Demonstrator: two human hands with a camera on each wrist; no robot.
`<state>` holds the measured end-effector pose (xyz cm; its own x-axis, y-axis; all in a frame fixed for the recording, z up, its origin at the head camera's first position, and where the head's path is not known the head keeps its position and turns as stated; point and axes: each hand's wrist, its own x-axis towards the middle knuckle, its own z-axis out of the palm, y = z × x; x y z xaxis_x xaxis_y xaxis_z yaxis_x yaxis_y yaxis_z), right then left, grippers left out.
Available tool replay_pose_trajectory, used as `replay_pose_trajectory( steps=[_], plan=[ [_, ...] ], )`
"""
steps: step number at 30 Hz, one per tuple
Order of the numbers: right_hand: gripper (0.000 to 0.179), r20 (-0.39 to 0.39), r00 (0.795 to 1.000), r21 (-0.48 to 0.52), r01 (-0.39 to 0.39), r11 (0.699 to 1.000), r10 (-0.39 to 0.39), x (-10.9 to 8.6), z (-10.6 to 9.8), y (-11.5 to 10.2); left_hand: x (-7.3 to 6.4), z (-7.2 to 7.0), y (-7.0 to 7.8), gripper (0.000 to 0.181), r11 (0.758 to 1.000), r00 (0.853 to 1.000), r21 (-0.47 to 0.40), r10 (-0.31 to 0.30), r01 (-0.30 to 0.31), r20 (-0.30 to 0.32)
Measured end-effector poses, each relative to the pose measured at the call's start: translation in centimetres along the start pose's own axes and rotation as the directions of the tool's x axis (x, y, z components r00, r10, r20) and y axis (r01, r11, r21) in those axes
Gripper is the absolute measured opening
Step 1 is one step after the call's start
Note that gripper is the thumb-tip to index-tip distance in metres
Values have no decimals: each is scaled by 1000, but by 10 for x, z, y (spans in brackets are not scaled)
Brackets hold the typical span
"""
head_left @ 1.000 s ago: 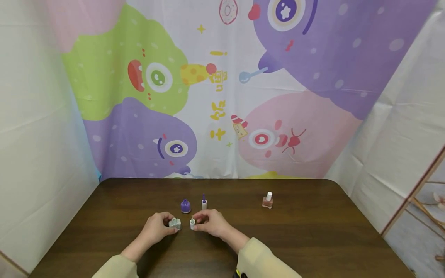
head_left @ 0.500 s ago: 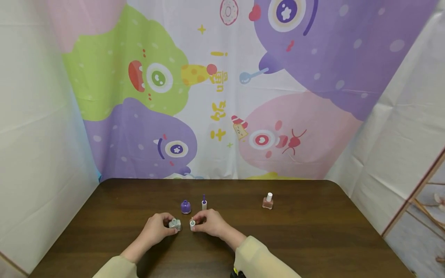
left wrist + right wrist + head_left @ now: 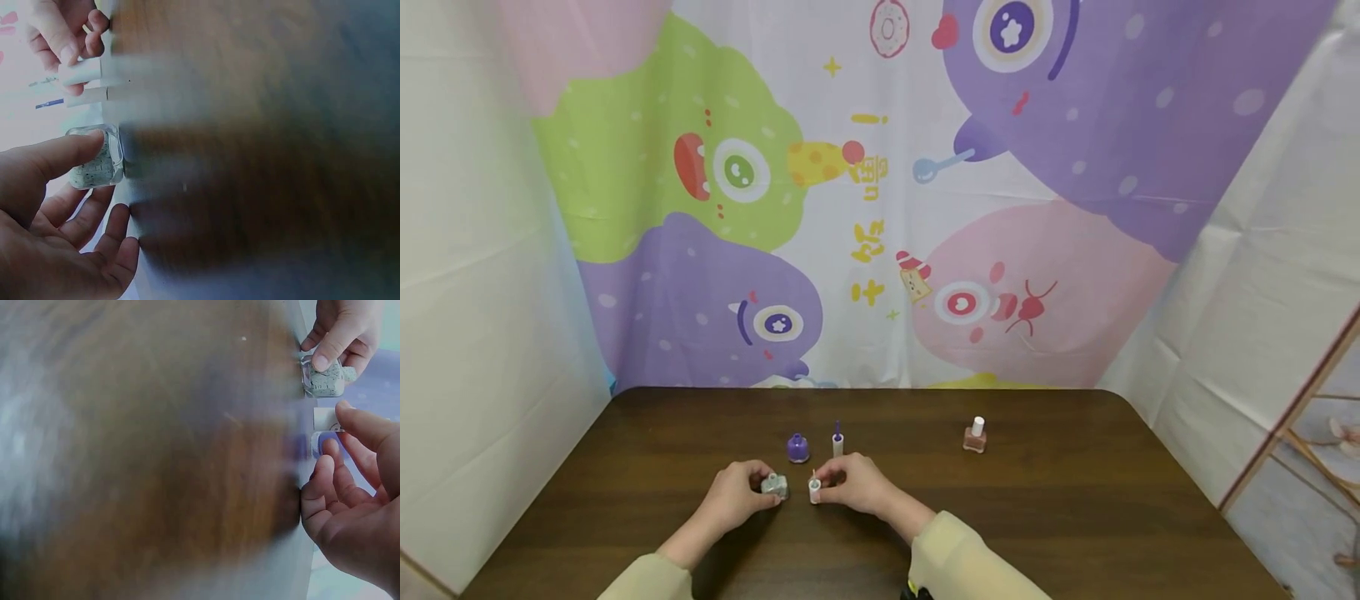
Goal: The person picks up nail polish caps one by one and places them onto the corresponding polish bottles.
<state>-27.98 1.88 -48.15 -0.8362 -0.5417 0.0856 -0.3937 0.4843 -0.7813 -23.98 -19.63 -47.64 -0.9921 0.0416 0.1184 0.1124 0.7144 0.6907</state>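
Note:
My left hand (image 3: 732, 493) holds a clear square nail polish bottle (image 3: 94, 167) with pale, dark-speckled polish. It stands uncapped, its base at the table, my thumb across one face. Just to its right, my right hand (image 3: 859, 485) pinches a white nail polish cap (image 3: 815, 493) between thumb and fingers. The cap is upright with its brush pointing up and its lower end right at the tabletop. Behind the hands are an uncapped purple nail polish bottle (image 3: 798, 448) and a second white cap (image 3: 838, 446), whose purple brush also points up.
A capped pinkish-brown nail polish bottle (image 3: 975, 437) stands farther back on the right of the dark wooden table (image 3: 1060, 517). A cartoon-printed curtain (image 3: 880, 350) hangs behind the table's far edge, and pale cloth hangs on both sides.
The white cap in my right hand has come down slightly toward the near side of the table. My left hand and the speckled bottle have stayed in place.

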Motion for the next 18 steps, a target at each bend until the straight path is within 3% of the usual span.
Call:
replay_pose_trajectory(
  steps=[18],
  plan=[
    [18,64,998,8,6,1000,-6,-12,-37,-9,-3,-8,8,23,1000,1000,8,4,-4,17]
  ],
)
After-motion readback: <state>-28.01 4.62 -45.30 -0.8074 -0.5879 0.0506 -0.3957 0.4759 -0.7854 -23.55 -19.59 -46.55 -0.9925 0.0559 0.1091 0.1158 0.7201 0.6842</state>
